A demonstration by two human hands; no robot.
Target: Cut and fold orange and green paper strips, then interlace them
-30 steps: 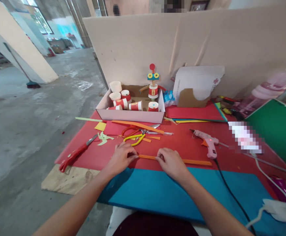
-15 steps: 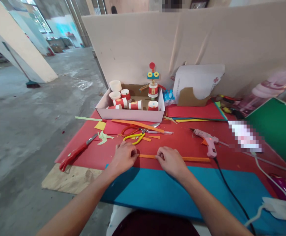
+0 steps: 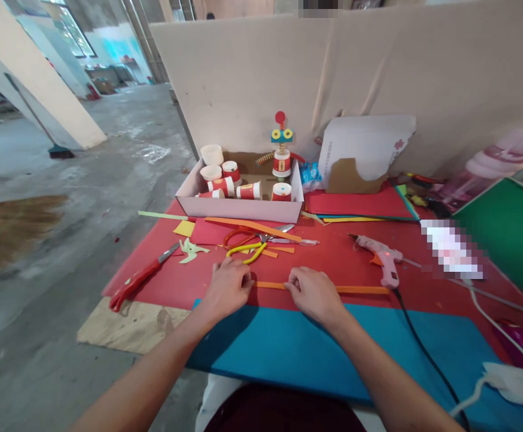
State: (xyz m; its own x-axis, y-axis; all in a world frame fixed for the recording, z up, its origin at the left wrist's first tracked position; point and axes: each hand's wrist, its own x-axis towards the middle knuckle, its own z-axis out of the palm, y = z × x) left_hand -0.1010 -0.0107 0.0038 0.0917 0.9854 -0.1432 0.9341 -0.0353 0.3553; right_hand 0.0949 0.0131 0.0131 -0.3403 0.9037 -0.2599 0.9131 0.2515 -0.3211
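Head view: an orange paper strip [image 3: 270, 285] lies across the red sheet [image 3: 333, 259], just beyond the far edge of the blue board [image 3: 288, 348], stretching sideways between and past the two hands. The left hand [image 3: 229, 287] pinches its left end, thumb and fingertips drawn together on the paper. The right hand [image 3: 314, 295] pinches it farther along, fingers bent and thumb pressed close; the rest emerges beyond that hand and runs to the handle of a pink glue gun [image 3: 382, 257]; whether they touch is unclear. Just past the left hand lie scissors [image 3: 255, 252] with red and yellow handles, their blades near a pen [image 3: 295, 242]. Farther left are pale green paper scraps [image 3: 191, 252] and a red-handled knife [image 3: 142, 279]. Behind, a shallow cardboard box [image 3: 243, 210] holds paper cups [image 3: 249, 191].
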